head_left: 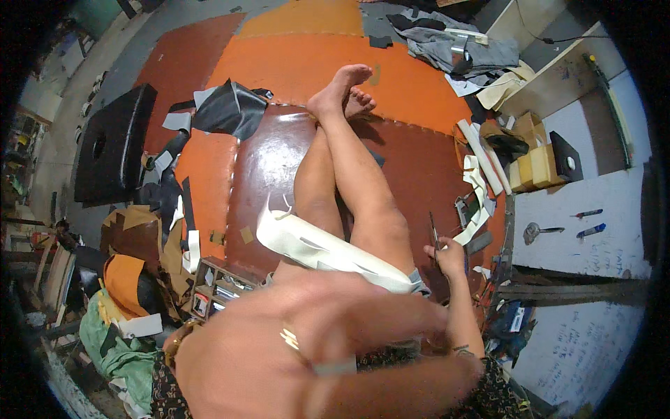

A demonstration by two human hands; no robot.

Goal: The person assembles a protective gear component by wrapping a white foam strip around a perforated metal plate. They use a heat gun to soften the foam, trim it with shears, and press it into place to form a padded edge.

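My left hand looms large and blurred close to the camera, low in the view. Its fingers stretch to the right and stand apart, with nothing visible between them. A gold ring and a bracelet show on it. My right hand is closed round scissors, their blades pointing away from me, beside my right thigh. Across my thighs lies a rolled or folded cream sheet, leather or vinyl, with slits and a loose thin strip at its left end. My left hand hides the near part of my lap.
Cream offcuts lie right of my legs. A black padded cushion, black scraps and an orange piece lie left. A wooden tool box stands near my left hip. A white board with pens borders the right.
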